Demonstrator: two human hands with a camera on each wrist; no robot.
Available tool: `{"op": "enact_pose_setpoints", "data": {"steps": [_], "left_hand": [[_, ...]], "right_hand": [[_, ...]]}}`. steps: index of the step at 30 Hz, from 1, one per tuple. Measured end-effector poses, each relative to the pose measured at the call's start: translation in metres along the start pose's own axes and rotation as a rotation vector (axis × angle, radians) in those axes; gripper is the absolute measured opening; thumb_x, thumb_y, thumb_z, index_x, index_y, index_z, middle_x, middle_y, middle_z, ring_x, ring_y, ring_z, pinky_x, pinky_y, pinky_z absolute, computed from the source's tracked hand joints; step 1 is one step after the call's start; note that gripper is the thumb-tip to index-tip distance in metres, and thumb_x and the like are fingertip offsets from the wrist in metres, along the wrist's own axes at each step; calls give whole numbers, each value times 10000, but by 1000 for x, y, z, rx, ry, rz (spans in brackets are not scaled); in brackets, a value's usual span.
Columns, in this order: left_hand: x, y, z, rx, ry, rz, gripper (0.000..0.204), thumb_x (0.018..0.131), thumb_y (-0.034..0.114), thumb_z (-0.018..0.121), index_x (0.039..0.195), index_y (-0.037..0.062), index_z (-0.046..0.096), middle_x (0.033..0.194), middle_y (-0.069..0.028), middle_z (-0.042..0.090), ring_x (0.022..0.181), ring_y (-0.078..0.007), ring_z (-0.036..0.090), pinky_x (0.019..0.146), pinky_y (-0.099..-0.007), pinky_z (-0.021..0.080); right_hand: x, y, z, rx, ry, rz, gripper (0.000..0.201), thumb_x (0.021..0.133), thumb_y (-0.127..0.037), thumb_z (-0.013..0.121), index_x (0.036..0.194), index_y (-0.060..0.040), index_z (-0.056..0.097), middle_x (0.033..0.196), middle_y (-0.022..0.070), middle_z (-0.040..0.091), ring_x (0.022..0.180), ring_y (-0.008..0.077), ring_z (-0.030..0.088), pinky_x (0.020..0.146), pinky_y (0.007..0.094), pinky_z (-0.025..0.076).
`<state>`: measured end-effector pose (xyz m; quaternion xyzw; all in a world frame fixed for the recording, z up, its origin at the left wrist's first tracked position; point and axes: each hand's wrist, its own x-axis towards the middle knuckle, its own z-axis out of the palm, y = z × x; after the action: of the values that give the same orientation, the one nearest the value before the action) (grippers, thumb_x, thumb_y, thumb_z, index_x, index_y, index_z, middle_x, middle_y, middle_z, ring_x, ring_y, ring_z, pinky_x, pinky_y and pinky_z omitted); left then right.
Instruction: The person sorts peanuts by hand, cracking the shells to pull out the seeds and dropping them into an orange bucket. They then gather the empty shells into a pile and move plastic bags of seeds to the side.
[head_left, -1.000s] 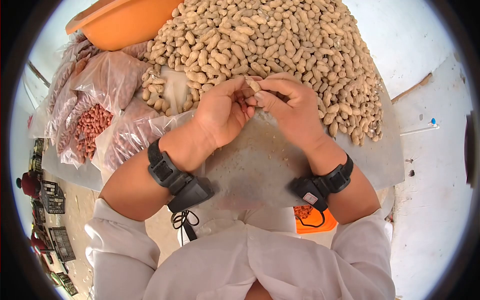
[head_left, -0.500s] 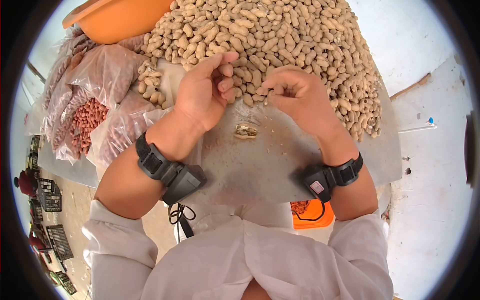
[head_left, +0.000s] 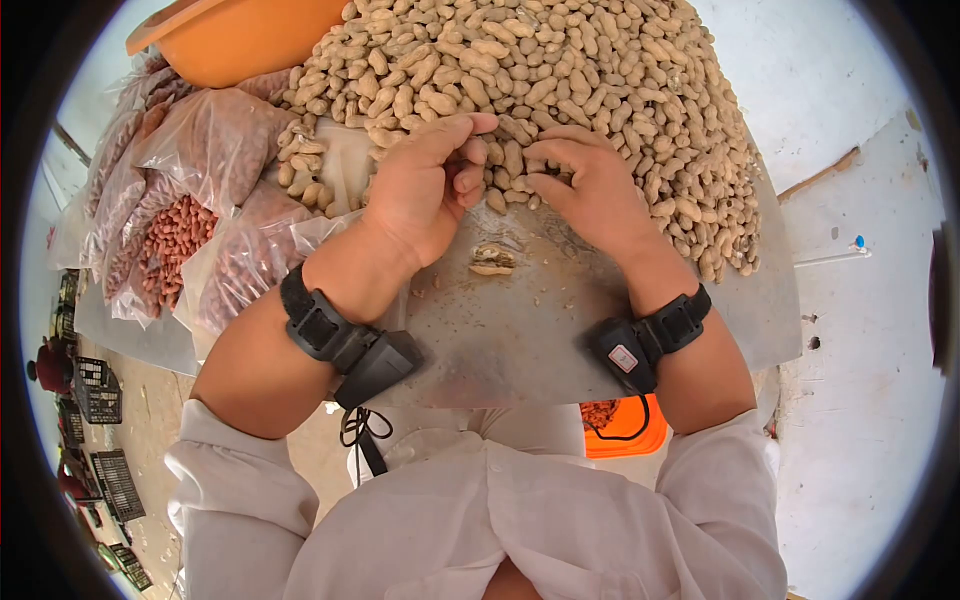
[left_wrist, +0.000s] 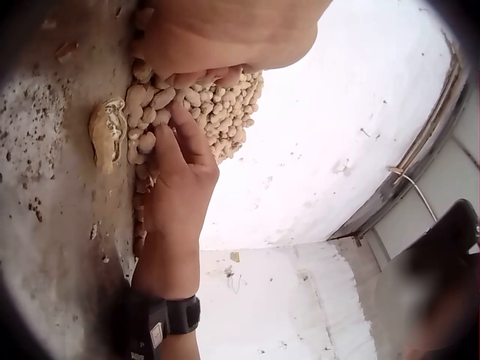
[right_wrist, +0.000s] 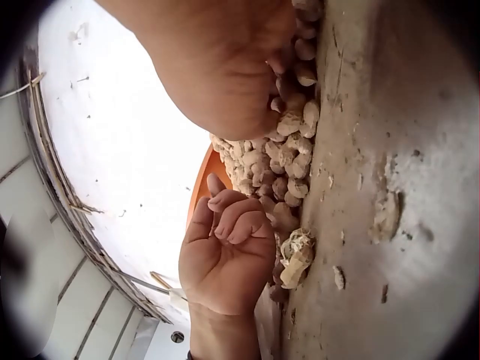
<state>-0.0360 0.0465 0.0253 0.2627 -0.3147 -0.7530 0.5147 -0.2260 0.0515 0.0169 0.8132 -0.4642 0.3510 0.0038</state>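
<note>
Unshelled peanuts [head_left: 560,60] make a large heap at the far side of the metal table. My right hand [head_left: 600,195] is at the heap's near edge, thumb and forefinger apart and their tips right at the peanuts. To its left, my left hand [head_left: 425,190] hovers with loosely curled fingers; its bare palm faces the right wrist view, with nothing visible in it. Between the two wrists a broken peanut shell [head_left: 492,260] lies on the tabletop, its rough inside showing in the left wrist view.
Clear plastic bags [head_left: 215,140] and loose red peanut kernels [head_left: 178,245] lie at the left. An orange basin [head_left: 235,40] stands behind them. Below the table's front edge [head_left: 500,404] is an orange container [head_left: 630,430]. A white wall [head_left: 870,330] rises at the right.
The hands held a peanut together a second ago; they have since moved apart and the broken shell lies on the table. Lately the left hand moved slightly right, and the right hand's thumb and forefinger parted.
</note>
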Motion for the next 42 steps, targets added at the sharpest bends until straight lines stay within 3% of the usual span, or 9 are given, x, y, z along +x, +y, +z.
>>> {"op": "enact_pose_setpoints", "data": {"steps": [6, 9, 12, 15, 21, 24, 27, 36, 42], "left_hand": [[0, -2, -2, 64, -70, -13, 209, 898, 130, 489, 1058, 7, 543, 735, 26, 489, 566, -66, 392, 508, -189, 337], [-1, -3, 0, 140, -81, -64, 213, 893, 109, 508, 1075, 8, 551, 761, 29, 506, 582, -55, 407, 515, -185, 352], [-4, -4, 6, 140, -65, -114, 207, 852, 129, 603, 1028, 22, 601, 737, 37, 514, 594, -49, 417, 525, -182, 356], [-3, -7, 7, 154, -116, -67, 237, 839, 172, 634, 1029, 31, 615, 741, 36, 524, 599, -49, 419, 523, -182, 351], [-6, -9, 7, 277, -130, 25, 241, 834, 184, 643, 1016, 27, 626, 787, 21, 579, 604, -45, 429, 528, -178, 346], [-6, -8, 6, 336, -124, 11, 247, 834, 179, 643, 1026, 26, 623, 808, 7, 594, 604, -45, 430, 530, -177, 347], [-5, -9, 4, 363, -142, 61, 243, 839, 169, 632, 1026, 14, 619, 790, 11, 585, 601, -45, 427, 530, -177, 351], [-6, -13, 3, 542, -208, 302, 253, 872, 125, 569, 1094, 6, 593, 828, 9, 593, 664, -33, 472, 564, -176, 395], [-10, -9, 6, 614, -183, 303, 203, 877, 104, 555, 1039, -11, 600, 851, -8, 606, 705, -42, 505, 594, -186, 430]], "right_hand": [[1, -10, -7, 64, -80, 174, 275, 667, -133, 685, 934, -79, 642, 1006, 126, 585, 878, 299, 564, 783, 354, 461], [1, -8, -6, 106, 187, 8, 331, 700, -86, 665, 1027, -75, 615, 1052, 102, 576, 925, 249, 591, 800, 323, 473], [-1, -18, -10, 648, 121, 101, 374, 742, -6, 617, 1110, -58, 569, 1019, 68, 595, 926, 167, 611, 794, 278, 482], [-4, -24, -13, 794, 21, 160, 385, 769, 49, 578, 1141, -43, 541, 961, 43, 608, 894, 107, 603, 757, 241, 490], [-4, -30, -19, 620, -49, 152, 382, 775, 50, 572, 1144, -47, 547, 959, 59, 627, 827, 89, 596, 728, 223, 488], [-5, -30, -12, 610, 2, 78, 431, 791, 44, 572, 1206, -59, 515, 832, 9, 628, 768, 54, 559, 662, 182, 444], [-4, -35, -23, 692, -96, 289, 344, 776, 16, 601, 1115, -16, 553, 933, 99, 623, 770, 98, 606, 714, 234, 516], [-2, -22, -16, 1317, -20, 491, 268, 778, -27, 658, 1022, 52, 578, 864, 78, 635, 761, 135, 625, 658, 238, 517], [-5, -29, -16, 959, -25, 366, 208, 789, -60, 658, 954, 54, 603, 835, 79, 640, 731, 132, 627, 621, 233, 500]]}}
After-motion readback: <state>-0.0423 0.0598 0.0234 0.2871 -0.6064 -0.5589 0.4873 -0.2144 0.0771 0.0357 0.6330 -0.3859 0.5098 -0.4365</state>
